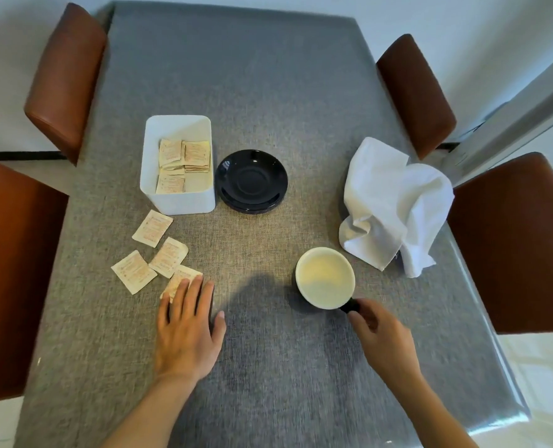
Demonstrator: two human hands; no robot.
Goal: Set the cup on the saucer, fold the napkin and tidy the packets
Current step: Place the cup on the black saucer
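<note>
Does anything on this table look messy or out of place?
Yes. Four packets lie scattered outside the white box, the napkin sits crumpled, and the cup stands off its saucer.

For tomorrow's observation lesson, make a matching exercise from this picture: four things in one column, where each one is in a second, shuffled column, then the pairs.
Things
1. cup
2. saucer
3. napkin
4. loose packets

Places
A. crumpled at the table's right edge
B. bare, right of the white box
C. scattered in front of the box, the nearest one under the left hand
D. near the front, its handle at the right hand

Pairs: 1-D, 2-B, 3-A, 4-C
</note>
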